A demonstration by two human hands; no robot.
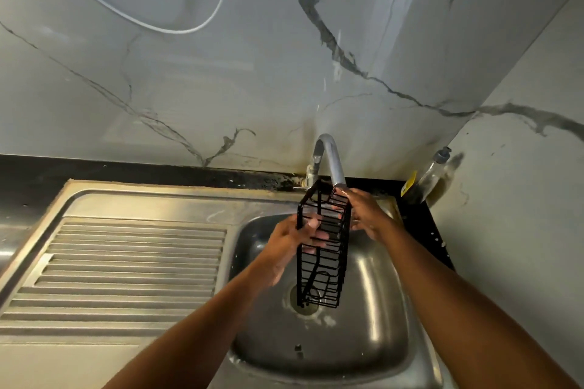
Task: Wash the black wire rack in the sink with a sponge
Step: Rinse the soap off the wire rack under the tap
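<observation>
The black wire rack [322,262] hangs upright over the steel sink basin [373,319], its top end just under the spout of the faucet [331,161]. My left hand [289,243] grips its left side, fingers reaching through the wires. On the rack's upper right side rests my right hand [366,211], fingertips on the top wires near the spout. No sponge is visible in either hand.
A ribbed steel drainboard [126,265] lies left of the basin. A soap dispenser bottle [433,177] leans in the back right corner on the black counter. Marble-patterned walls close in behind and on the right. The drain [303,303] sits below the rack.
</observation>
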